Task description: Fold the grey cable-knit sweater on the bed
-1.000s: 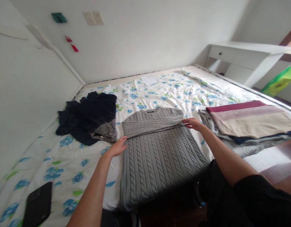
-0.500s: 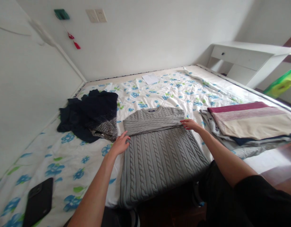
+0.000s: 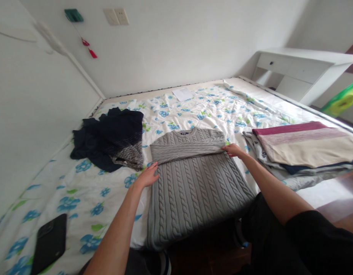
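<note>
Head view: grey cable-knit sweater [image 3: 193, 191] lying on the bed [image 3: 193, 103]

The sweater sits mid-bed on the flowered quilt, its top folded over into a band. Both hands lie open on it, the left hand [image 3: 147, 176] at its left edge, the right hand [image 3: 233, 150] at the band's right end. Also on the bed are a navy garment [image 3: 104, 139], a folded clothes stack [image 3: 302, 147], a black phone [image 3: 49, 244] and a paper sheet [image 3: 182, 94]. A white desk [image 3: 296, 65] stands past the bed's far right corner.
</note>
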A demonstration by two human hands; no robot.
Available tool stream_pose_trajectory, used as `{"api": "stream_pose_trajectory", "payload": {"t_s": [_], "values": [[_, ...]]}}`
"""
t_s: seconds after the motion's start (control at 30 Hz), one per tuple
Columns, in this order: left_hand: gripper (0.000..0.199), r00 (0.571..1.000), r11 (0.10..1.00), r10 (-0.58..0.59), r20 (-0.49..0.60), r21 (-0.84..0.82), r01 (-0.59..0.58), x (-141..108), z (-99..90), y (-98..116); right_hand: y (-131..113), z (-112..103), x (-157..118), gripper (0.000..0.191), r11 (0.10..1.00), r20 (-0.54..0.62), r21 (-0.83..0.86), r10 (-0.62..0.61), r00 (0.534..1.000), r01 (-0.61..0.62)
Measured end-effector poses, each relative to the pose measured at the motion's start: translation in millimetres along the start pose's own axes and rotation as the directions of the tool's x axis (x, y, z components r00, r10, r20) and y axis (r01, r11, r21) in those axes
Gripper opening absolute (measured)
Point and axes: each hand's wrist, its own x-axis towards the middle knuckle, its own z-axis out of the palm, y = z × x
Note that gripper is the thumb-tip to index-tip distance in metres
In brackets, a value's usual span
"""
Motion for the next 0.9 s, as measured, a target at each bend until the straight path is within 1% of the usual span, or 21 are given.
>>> {"api": "stream_pose_trajectory", "payload": {"t_s": [0.07,0.17,0.23,0.33,0.43,0.53,0.63,0.7,0.8,0.9], "values": [[0.076,1.0,1.0,0.001,0.012,-0.012,0.0,-2,-2.0,3,4,8,-1,0.004,0.994,-0.036,-0.094,-0.064,0.997,0.06],[0.078,0.998,1.0,-0.016,0.053,-0.009,0.017,-4,-6.7,10,6,17,-6,0.015,0.964,-0.112,-0.16,-0.23,0.967,0.211],[0.08,0.996,1.0,-0.027,0.09,0.013,0.026,-6,-10.3,15,5,19,-11,0.019,0.938,-0.131,-0.236,-0.288,0.949,0.252],[0.081,0.99,0.998,-0.027,0.141,0.058,0.019,-8,-14.5,19,3,18,-16,0.033,0.901,-0.128,-0.381,-0.274,0.953,0.207],[0.081,0.984,0.997,-0.028,0.177,0.077,0.015,-10,-16.0,19,3,15,-17,0.041,0.885,-0.194,-0.439,-0.26,0.946,0.153],[0.083,0.98,0.997,-0.035,0.196,0.081,0.019,-11,-15.0,21,3,12,-14,0.044,0.884,-0.298,-0.45,-0.286,0.911,0.13],[0.083,0.977,0.995,-0.05,0.206,0.093,0.032,-11,-13.3,22,5,12,-10,0.044,0.88,-0.355,-0.449,-0.337,0.872,0.157],[0.083,0.976,0.995,-0.051,0.21,0.099,0.03,-11,-12.6,23,8,15,-8,0.042,0.873,-0.346,-0.456,-0.353,0.869,0.172],[0.084,0.977,0.995,-0.043,0.207,0.096,0.024,-11,-12.2,23,13,20,-5,0.041,0.871,-0.3,-0.458,-0.342,0.891,0.18],[0.085,0.977,0.995,-0.044,0.21,0.095,0.025,-12,-12.5,23,17,25,-1,0.044,0.884,-0.302,-0.433,-0.327,0.895,0.176]]}}
